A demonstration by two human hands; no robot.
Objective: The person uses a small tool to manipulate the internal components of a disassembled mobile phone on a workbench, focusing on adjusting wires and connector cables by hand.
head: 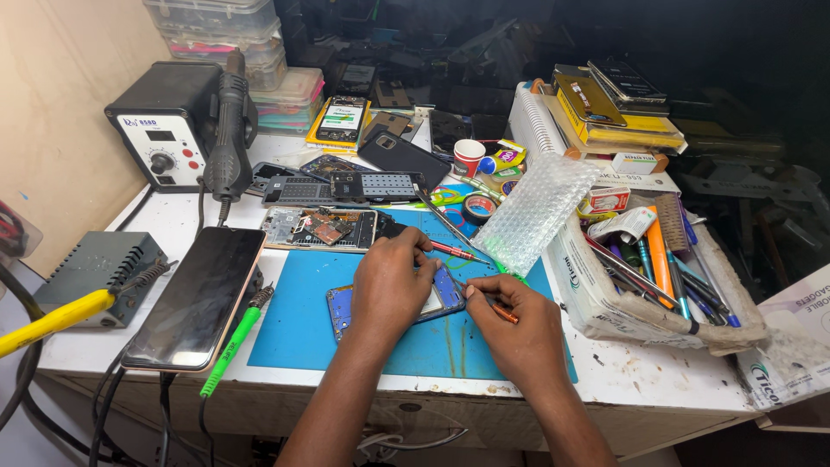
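A blue phone, back open, is lying on the blue mat near the mat's middle. It is being pinned by the left hand, whose fingers are curled down together over its upper half; exactly which parts are being pressed cannot be told, since the hand is covering them. An orange-handled tool is being pinched between thumb and fingertips of the right hand — fingers clamped on the shaft, tip being directed at the phone's right edge.

Risks, as judged:
- If the tip is being levered against the edge, a slip is likely to carry it across the exposed board or into the left hand's fingers, which are lying just beside it.
- The phone is being held by downward pressure only — a twist may skid it on the mat.
- A red screwdriver is lying just behind the phone, near the left hand, and may be knocked.
- A bubble-wrap sheet is leaning behind and to the right of the phone; small freed parts may be lost under it.
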